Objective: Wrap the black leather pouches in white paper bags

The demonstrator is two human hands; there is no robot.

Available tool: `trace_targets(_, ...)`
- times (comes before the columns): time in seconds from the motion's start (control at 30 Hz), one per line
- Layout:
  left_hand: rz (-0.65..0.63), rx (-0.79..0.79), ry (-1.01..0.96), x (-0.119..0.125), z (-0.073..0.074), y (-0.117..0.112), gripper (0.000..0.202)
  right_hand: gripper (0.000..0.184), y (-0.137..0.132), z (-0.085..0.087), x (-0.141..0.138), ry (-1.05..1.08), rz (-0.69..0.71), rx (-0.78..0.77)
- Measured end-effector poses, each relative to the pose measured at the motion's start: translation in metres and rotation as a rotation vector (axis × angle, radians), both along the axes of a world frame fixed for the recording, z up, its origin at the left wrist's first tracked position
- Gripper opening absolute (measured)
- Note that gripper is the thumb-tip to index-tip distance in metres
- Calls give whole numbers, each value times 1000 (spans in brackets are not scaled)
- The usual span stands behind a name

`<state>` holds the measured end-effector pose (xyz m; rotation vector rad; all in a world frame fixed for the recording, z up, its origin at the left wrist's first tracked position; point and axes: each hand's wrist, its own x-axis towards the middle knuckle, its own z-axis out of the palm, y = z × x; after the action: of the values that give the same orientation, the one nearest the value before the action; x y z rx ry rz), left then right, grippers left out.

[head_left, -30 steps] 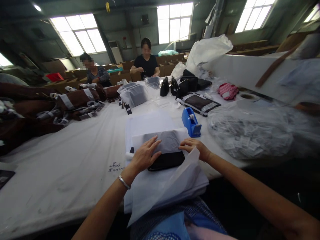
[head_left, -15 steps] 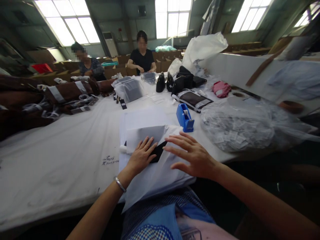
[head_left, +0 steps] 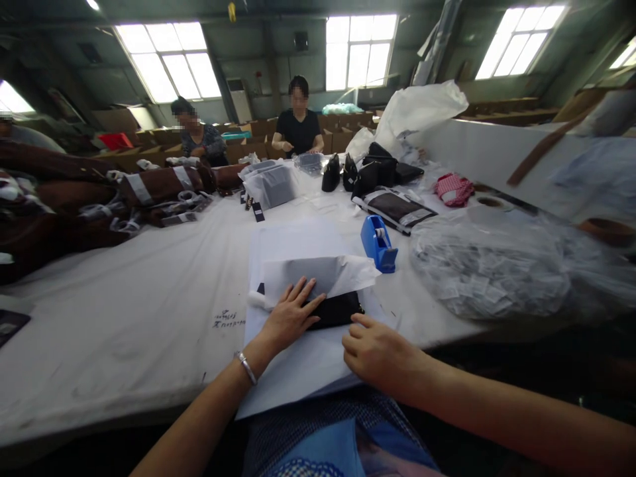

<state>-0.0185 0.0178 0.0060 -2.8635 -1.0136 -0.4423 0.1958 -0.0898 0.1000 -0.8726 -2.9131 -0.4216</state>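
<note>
A flat black pouch [head_left: 338, 310] lies on a stack of white paper sheets [head_left: 278, 371], with a small gold-coloured bit at its right end. A folded flap of white tissue paper [head_left: 308, 273] covers its far part. My left hand [head_left: 293, 315] lies flat, fingers spread, across the pouch and the flap. Beside the pouch's near right corner is my right hand [head_left: 375, 348], its fingers curled in over the paper; what they pinch, if anything, is hidden. A white roll-like piece [head_left: 259, 301] sticks out left of the pouch.
A blue tape dispenser [head_left: 378, 244] stands beyond my right hand. To the right lies a clear bag of small white packets [head_left: 487, 271]. Black pouches [head_left: 365, 175] and wrapped goods [head_left: 275, 185] sit further back, brown bags [head_left: 154, 185] at left. Co-workers [head_left: 298, 126] are across the table.
My right hand has come down and toward me, from spread fingers over the paper to curled ones. The paper's right side is folded back, baring more of the pouch. My left hand stays on it.
</note>
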Motion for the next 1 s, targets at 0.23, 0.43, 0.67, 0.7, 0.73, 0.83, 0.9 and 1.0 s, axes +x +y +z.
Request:
trace_targets(0.23,-57,-61,4,-6,14,9,47,12,38,8,17,164,-197,1)
trace_targets(0.43,-299,-329,144,-12,35,53,38,8,93,17,18,218,-359,-138)
trace_targets(0.67,-217,-626,15,-18,54,69,38,7,161,14,24,129,-405,-416)
trace_targets(0.7,-207,-658,-11,-21,56,68,37,6,168,12,25,122,-391,-454)
trace_targets(0.73,-187,-687,-31,-23,58,68,36,6,174,11,26,115,-377,-491)
trace_targets(0.83,-146,-704,-37,-26,62,65,37,6,175,10,28,125,-336,-563)
trace_targets(0.9,-218,-656,-2,-26,64,60,34,9,162,8,32,169,-286,-579)
trace_targets(1.0,-288,-522,20,-23,67,51,29,16,132,0,41,268,-209,-629)
